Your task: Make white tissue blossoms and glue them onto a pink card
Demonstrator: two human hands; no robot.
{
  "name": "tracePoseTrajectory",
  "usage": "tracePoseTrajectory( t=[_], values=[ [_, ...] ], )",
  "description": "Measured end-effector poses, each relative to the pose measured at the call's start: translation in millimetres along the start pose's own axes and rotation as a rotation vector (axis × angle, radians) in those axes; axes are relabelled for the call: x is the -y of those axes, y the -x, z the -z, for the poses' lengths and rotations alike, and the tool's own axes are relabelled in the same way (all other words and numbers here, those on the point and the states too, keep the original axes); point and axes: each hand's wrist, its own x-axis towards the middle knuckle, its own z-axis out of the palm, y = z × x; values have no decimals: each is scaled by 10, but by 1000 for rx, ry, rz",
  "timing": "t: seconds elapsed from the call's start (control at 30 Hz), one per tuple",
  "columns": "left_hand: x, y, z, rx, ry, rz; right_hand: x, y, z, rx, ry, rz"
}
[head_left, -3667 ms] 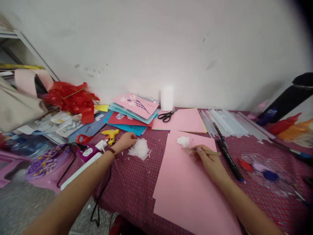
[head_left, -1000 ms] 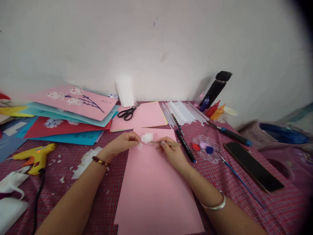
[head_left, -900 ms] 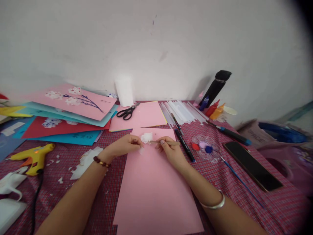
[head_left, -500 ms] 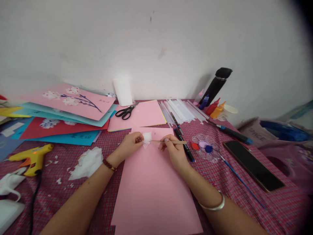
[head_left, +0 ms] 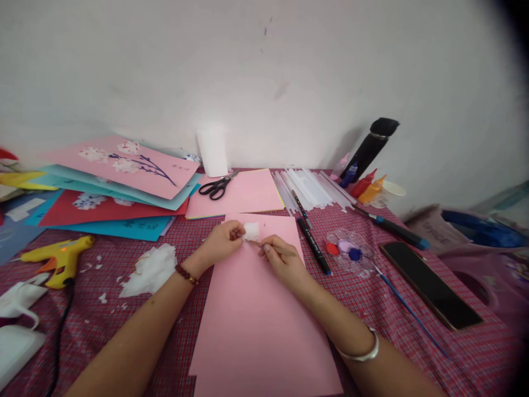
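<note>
A long sheet of pink paper (head_left: pixel 260 320) lies in front of me, with both hands over its far part. My left hand (head_left: pixel 225 240) is closed in a pinch at the edge of a small piece of white tissue paper (head_left: pixel 252 230). My right hand (head_left: pixel 285 263) grips a thin wooden stick (head_left: pixel 283 251) between thumb and fingers. The stick's tip points left and meets a whitish bit of tissue beside my left fingertips. A crumpled pile of white tissue (head_left: pixel 152 270) sits left of the sheet, near my left forearm.
Scissors (head_left: pixel 215 187) rest on stacked paper behind. At left are finished flower pictures (head_left: pixel 144 165) and a yellow glue gun (head_left: pixel 61 259). On the right are a black marker (head_left: pixel 314 246), a paint palette (head_left: pixel 344 264), a paintbrush (head_left: pixel 407 306), a phone (head_left: pixel 430 284) and paint bottles (head_left: pixel 363 184).
My right hand has moved slightly left and tilted the stick, bringing its tip lower beside my left fingers. The tissue piece sits flatter behind the fingertips. The whole view has shifted slightly.
</note>
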Motion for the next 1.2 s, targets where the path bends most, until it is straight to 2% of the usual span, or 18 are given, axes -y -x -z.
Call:
tracePoseTrajectory(
  t=[0.1,0.23,0.4,0.5,0.57,0.63,0.77,0.83,0.9,0.97,1.0,1.1,1.17,1.2],
  values=[
    [4,-1,32,-68,80,81,-11,12,-15,13,67,68],
    [-52,12,74,-91,45,184,-21,11,-34,69,277,227],
    [-73,14,84,-95,36,171,56,13,-52,235,631,268],
    [-56,11,81,-101,29,143,100,38,-54,273,684,282],
    [-54,12,81,-111,28,132,110,59,-41,238,581,282],
    [-57,17,73,-118,45,136,105,69,-16,129,344,231],
    [-38,4,40,-114,164,196,52,32,34,-172,-251,-30],
    [-31,-30,82,-130,340,238,12,0,47,-212,-420,-118],
    [-62,-66,243,-179,570,268,-26,-16,53,-182,-480,-157],
    [-142,-62,550,-245,718,254,-54,-11,58,-135,-470,-172],
    [-196,-29,747,-269,719,229,-66,-4,62,-117,-451,-178],
    [-354,245,1348,-326,505,179,-93,4,78,-62,-415,-198],
    [-394,574,1620,-378,274,198,-95,-5,87,-32,-381,-210],
    [-382,768,1694,-384,152,221,-88,-8,90,-20,-360,-212]
  ],
)
